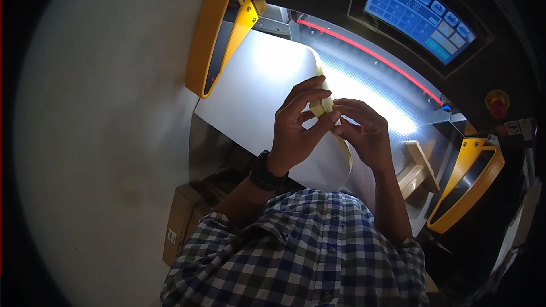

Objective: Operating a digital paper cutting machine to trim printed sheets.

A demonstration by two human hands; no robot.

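Over the lit metal bed, a large white sheet stack lies at a slant, with rounded corners and a pale yellow right edge. My left hand pinches a small pale yellow piece at that edge, its fingers on the far side and thumb on the near side. Whether the piece is separate from the stack, I cannot tell. My right hand meets it from the right, thumb and fingertips drawn together near the same piece. What sits between those right fingertips is too small to make out.
A T-shaped wooden block rests on the bed at right. Yellow-framed guards stand at left and right. A red line runs along the back below a touchscreen. A red knob and a cardboard box flank the area.
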